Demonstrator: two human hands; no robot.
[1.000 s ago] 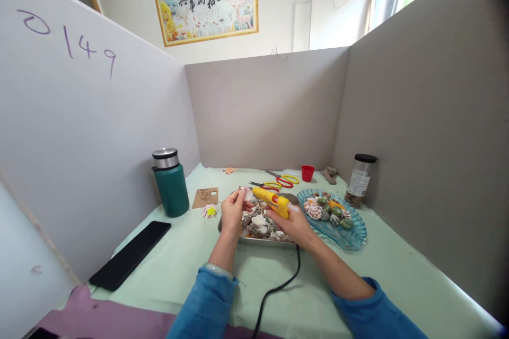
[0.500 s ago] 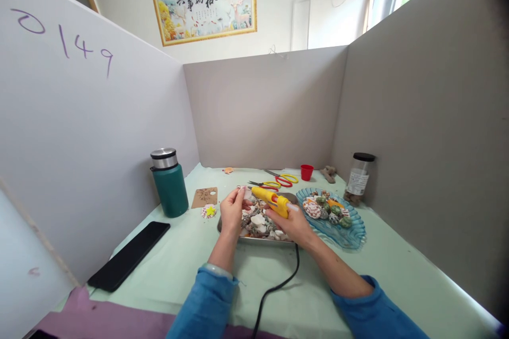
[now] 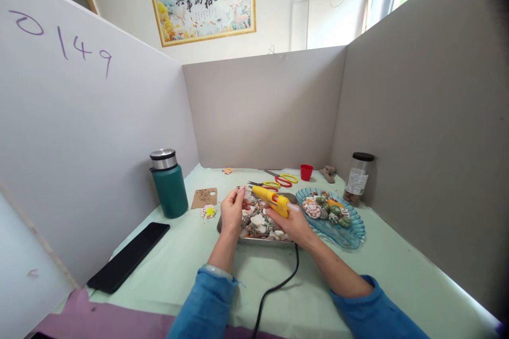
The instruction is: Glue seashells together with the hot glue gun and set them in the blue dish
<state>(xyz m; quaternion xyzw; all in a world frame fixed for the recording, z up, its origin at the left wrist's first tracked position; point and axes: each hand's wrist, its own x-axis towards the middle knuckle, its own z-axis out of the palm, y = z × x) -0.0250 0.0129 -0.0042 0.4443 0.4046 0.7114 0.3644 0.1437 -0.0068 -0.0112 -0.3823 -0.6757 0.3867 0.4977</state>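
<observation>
My right hand is wrapped round a yellow hot glue gun, its nozzle pointing left. A clear glue stick pokes out of the gun's back end. Close to the nozzle, my left hand pinches something small and pale between thumb and fingertips; its kind is too small to make out, though it may be a shell. Both hands are above a metal tray filled with mixed seashells. From below the right hand a black cord runs toward me across the table.
Left stand a green bottle, a black phone, a brown card and a shell flower. Behind the tray lie scissors and a red cup. At right are a blue plate of shells and a jar. Grey panels enclose the table.
Hardly anything differs. Both hands and the glue gun keep their places over the tray, and the whole view has shifted very slightly.
</observation>
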